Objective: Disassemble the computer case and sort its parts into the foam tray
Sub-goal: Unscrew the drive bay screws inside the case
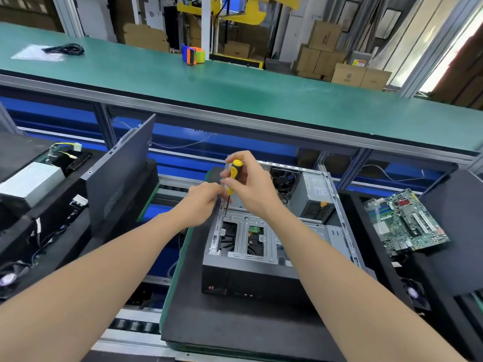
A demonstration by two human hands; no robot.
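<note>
An opened computer case (264, 246) lies on a black foam pad (224, 322), its steel drive cage facing up and a grey power supply (315, 197) at its far right. My right hand (251, 181) grips a yellow and black screwdriver (234, 176) held upright, tip down at the cage's far left corner. My left hand (202, 202) pinches the screwdriver's shaft low down, beside the case's left wall. The screw under the tip is hidden.
A dark side panel (117, 178) leans upright to the left. A foam tray (26, 218) at the left holds a power supply (28, 182) and cables. A green motherboard (406, 223) lies on foam at the right. A green bench (235, 82) runs behind.
</note>
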